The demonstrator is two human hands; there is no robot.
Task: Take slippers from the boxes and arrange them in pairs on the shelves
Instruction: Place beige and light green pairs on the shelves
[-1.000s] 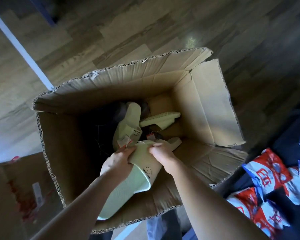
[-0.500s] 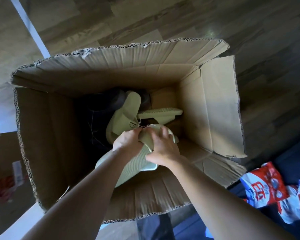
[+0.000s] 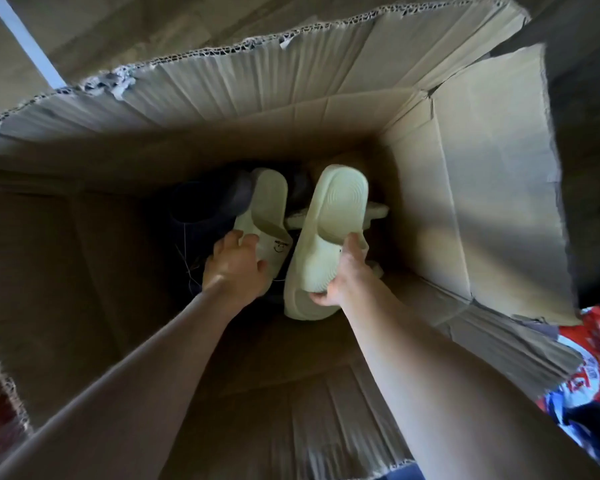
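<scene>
Slippers, pale green, are held inside the box: one slipper is gripped by right hand at 3 o'clock, fingers curled around its strap, while another is touched by left hand, fingers spread.

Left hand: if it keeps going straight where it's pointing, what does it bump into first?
The left hand would meet the green slipper first; its fingertips look already on or nearly on it, though depth is unclear.
</scene>
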